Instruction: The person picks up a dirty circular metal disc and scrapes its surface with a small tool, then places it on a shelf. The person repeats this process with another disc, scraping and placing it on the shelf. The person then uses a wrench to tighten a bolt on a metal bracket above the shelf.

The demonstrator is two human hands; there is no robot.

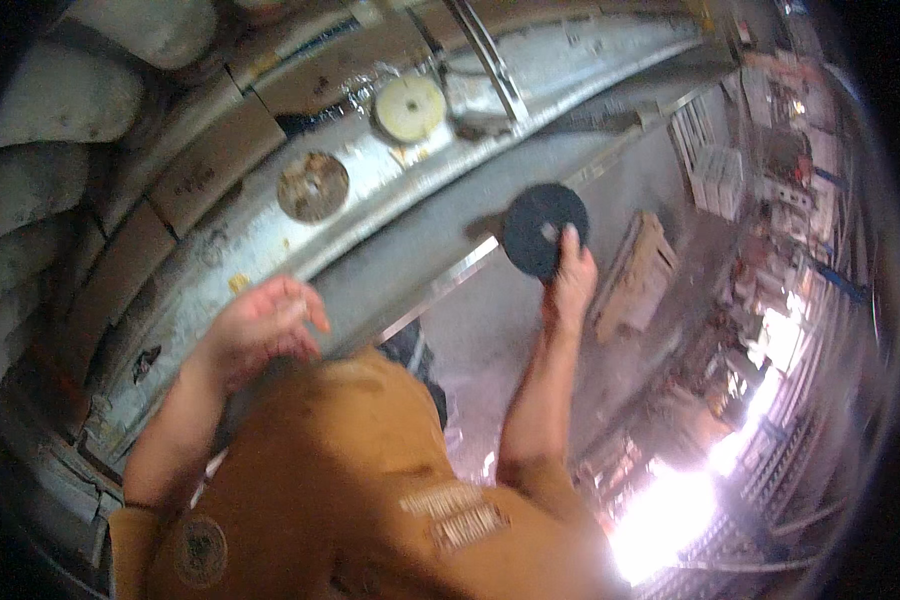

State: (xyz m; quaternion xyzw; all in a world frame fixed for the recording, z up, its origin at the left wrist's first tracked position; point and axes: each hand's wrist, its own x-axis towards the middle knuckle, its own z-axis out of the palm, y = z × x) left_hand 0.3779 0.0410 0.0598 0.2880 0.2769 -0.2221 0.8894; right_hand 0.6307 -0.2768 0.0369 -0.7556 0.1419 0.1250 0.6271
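Pinches a black disc [538, 222] in the right hand [573, 278], between thumb and hidden fingers, off the bench's [374, 176] front side. Holds the left hand [273, 325] beside the bench — with fingers loosely curled. On the bench: yellow disc [410, 100], brown disc [313, 188], metal bar [490, 62]; behind — brown boxes [218, 165]; in front, tan slab [638, 275].

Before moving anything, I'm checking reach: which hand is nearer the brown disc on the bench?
Left. The left hand is apart from the brown disc, below it in view; the right hand is farther off, rightward, gripping a black disc.
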